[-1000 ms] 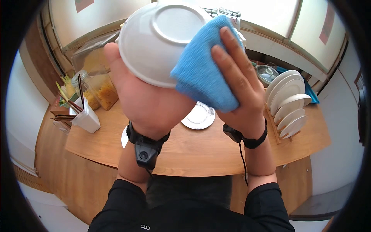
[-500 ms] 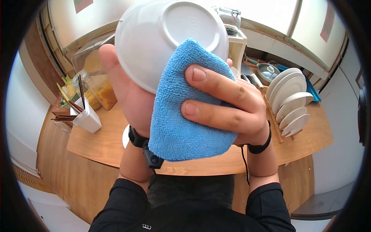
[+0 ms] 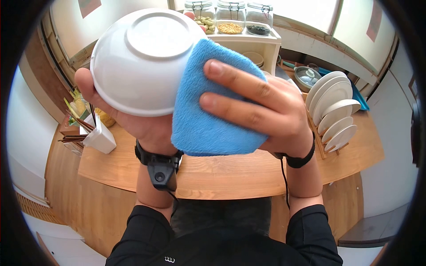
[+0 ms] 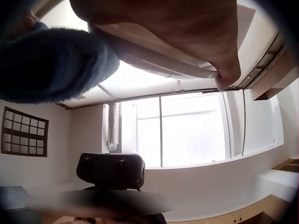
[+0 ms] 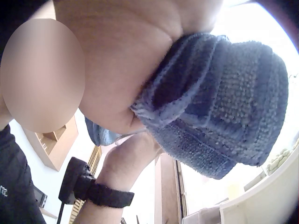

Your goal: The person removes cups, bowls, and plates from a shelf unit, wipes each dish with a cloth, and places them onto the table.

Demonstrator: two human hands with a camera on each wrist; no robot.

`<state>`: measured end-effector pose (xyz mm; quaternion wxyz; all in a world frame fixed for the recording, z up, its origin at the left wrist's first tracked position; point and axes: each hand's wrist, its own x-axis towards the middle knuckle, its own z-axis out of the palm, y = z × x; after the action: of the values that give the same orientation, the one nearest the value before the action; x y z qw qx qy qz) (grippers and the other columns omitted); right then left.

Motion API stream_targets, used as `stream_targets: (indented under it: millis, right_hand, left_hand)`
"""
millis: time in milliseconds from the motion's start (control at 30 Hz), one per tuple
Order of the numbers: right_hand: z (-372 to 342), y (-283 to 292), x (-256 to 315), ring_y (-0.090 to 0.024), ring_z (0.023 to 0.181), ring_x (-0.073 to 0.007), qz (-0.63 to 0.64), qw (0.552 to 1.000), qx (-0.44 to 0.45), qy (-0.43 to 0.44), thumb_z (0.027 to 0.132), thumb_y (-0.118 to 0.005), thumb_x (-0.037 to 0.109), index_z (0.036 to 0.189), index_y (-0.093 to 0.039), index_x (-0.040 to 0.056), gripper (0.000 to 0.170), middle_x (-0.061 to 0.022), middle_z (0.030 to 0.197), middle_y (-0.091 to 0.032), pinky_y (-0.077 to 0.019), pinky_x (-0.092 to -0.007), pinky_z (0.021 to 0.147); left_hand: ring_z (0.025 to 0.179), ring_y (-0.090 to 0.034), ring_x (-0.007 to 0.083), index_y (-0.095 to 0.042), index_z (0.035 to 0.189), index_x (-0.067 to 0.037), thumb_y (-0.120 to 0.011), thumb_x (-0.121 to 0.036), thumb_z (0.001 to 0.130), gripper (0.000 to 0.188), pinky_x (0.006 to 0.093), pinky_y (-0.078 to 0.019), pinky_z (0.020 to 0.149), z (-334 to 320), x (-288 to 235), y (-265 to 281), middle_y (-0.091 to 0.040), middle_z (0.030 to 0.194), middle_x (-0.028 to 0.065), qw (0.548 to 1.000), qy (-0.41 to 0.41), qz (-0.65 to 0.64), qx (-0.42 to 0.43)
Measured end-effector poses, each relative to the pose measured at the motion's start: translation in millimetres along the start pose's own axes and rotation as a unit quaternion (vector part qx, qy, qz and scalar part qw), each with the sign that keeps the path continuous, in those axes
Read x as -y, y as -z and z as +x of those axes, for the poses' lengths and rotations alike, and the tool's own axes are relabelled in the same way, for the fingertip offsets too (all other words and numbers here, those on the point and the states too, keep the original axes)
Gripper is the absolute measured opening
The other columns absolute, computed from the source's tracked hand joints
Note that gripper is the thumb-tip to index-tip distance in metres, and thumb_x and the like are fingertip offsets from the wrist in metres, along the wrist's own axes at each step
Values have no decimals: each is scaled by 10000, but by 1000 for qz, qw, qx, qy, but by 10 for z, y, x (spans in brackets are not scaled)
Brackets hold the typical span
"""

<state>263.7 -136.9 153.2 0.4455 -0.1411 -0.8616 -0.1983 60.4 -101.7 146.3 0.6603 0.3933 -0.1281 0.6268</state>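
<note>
A white bowl (image 3: 108, 73) is held up over the table in the head view, its base ring turned upward and tilted toward me. My left hand (image 3: 144, 128) grips it from below, thumb beside the left rim and fingertips showing past the far edge. A folded blue cloth (image 3: 204, 126) is in my right hand (image 3: 279, 104), two fingers lying over its top and the thumb hidden. The cloth overlaps the bowl's right side. In the left wrist view the bowl's rim (image 4: 163, 67) runs beneath the hand. The right wrist view shows the cloth's bunched folds (image 5: 233, 98).
On the right of the wooden table (image 3: 222, 181), a rack holds several white plates (image 3: 333, 93). Behind it sits a lidded pot (image 3: 307, 76). Glass jars (image 3: 230, 22) stand on a white shelf (image 3: 266, 42) at the back. Chopsticks lean in a white holder (image 3: 102, 139) at left.
The bowl and left hand have shifted left and slightly down, uncovering the jars. The right hand turned and moved the cloth from the bowl's right edge down and left, then slightly up.
</note>
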Motion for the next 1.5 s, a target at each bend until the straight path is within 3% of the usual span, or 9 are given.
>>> stream_targets:
  millis: [467, 833, 933, 967, 1000, 1067, 1200, 1267, 1500]
  right_hand:
    - [-71, -66, -269, -755, 1209, -354, 14, 999, -23, 46, 776, -927, 202, 1264, -813, 135, 505, -172, 1495, -677, -633, -434, 1000]
    - [-187, 101, -339, -676, 1347, -332, 118, 971, -113, -176, 829, -761, -2, 1501, -645, 14, 682, -202, 1501, -665, -544, -412, 1120]
    - [-240, 139, -203, -746, 1216, -286, 206, 918, -131, -314, 795, -651, -40, 1439, -677, -10, 646, -192, 1363, -744, -587, -383, 1040]
    - [-256, 204, -185, -764, 1074, -251, 293, 863, -134, -389, 807, -655, -33, 1381, -686, -33, 574, -170, 1223, -761, -613, -371, 953]
    - [-250, 252, -153, -781, 932, -217, 375, 795, -135, -457, 820, -660, -27, 1322, -695, -57, 505, -149, 1084, -779, -639, -359, 865]
    - [-168, 198, -38, -737, 737, -175, 393, 784, -195, -438, 830, -673, -35, 1232, -693, -68, 404, -90, 909, -729, -641, -345, 736]
    - [-200, 161, -48, -783, 1038, -235, 304, 861, -192, -361, 811, -747, -50, 1376, -676, -69, 569, -166, 1191, -775, -639, -365, 921]
    - [-64, 96, -251, -672, 1345, -382, 126, 985, -118, 4, 909, -851, 142, 1429, -679, 16, 561, -266, 1479, -656, -541, -460, 1125]
    - [-143, -31, -334, -576, 1473, -372, 89, 989, -96, -70, 852, -875, 96, 1453, -694, 31, 631, -233, 1624, -547, -491, -448, 1185]
  left_hand:
    - [1525, -390, 466, -308, 1691, -74, -468, -909, 899, 1161, 621, -291, 1301, -26, -83, 32, -376, 1682, 252, 984, 34, -167, 56]
    - [1561, -405, 375, -353, 1695, -158, -492, -955, 858, 1164, 628, -316, 1280, 70, 192, 194, -399, 1721, 134, 966, 109, -207, 109]
    - [1517, -471, 363, -377, 1682, -136, -577, -866, 884, 1100, 573, -406, 1244, 105, 212, 199, -424, 1698, 142, 960, 96, -135, 226]
    - [1486, -504, 342, -395, 1663, -93, -619, -815, 891, 1081, 535, -448, 1212, 134, 228, 91, -458, 1662, 152, 952, 21, 191, 240]
    - [1454, -538, 322, -413, 1643, -50, -661, -765, 897, 1062, 497, -491, 1180, 158, 234, 37, -491, 1625, 162, 837, -55, 495, 226]
    - [1430, -554, 312, -423, 1630, -33, -673, -748, 895, 1055, 485, -500, 1164, 205, 266, 158, -514, 1597, 163, 847, -61, 472, 237]
    - [1334, -622, 272, -464, 1578, 36, -720, -678, 889, 1025, 433, -538, 1101, 275, 367, 484, -602, 1485, 166, 883, -82, 372, 276]
    - [1337, -621, 276, -458, 1584, 34, -724, -678, 878, 1038, 432, -535, 1105, 252, 366, 475, -596, 1493, 170, 893, -64, 360, 263]
    - [1354, -614, 306, -418, 1627, 21, -750, -680, 801, 1133, 428, -514, 1130, 212, 102, 254, -550, 1551, 202, 931, 51, 316, 177]
